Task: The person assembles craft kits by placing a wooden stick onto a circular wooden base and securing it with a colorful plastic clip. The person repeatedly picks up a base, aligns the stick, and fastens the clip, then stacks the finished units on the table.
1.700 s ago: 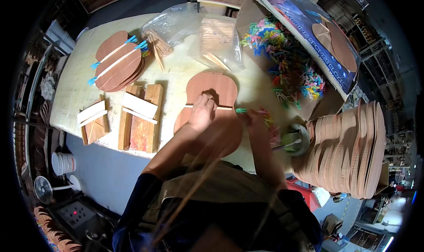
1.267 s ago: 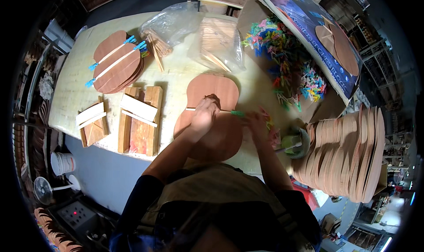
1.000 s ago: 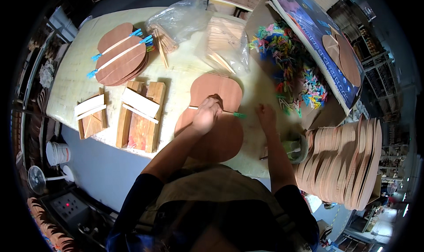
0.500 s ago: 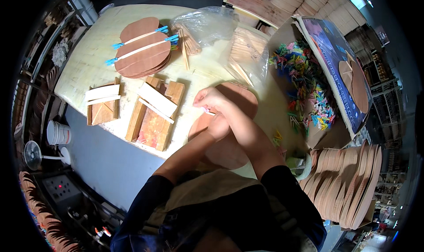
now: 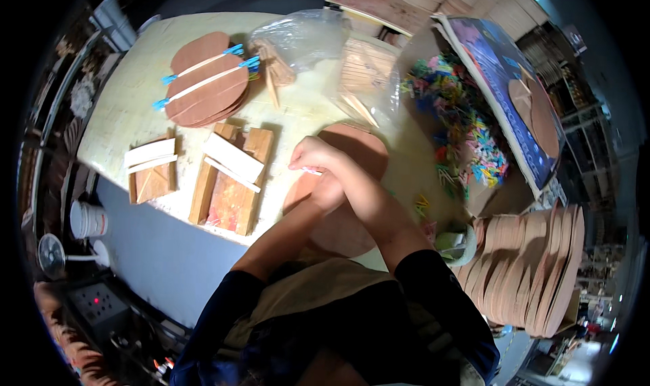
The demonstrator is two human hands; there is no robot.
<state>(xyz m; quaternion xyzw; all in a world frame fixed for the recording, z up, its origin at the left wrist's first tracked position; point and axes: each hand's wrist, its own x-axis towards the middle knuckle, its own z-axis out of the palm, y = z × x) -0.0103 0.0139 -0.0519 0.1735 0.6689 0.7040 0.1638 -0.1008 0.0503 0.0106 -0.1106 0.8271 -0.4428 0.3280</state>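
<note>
On my feed, the right hand [image 5: 315, 154] pinches a pale clothespin [image 5: 311, 170] near the left side of the waist of a guitar-shaped wooden panel [image 5: 344, 231]. The panel lies flat on the worktable [image 5: 122, 129]. The left hand [image 5: 328, 192] is over the panel, beneath the crossing right forearm [image 5: 376, 210]; its fingers are covered, so I cannot tell how they stand. To the left, I locate two wooden fixtures [image 5: 233, 203] bearing whitish strips [image 5: 233, 157]. Beyond them lies a panel stack [image 5: 211, 101] with blue clothespins [image 5: 249, 63]. At the right, a carton [image 5: 497, 202] holds multicoloured clothespins [image 5: 487, 159].
</note>
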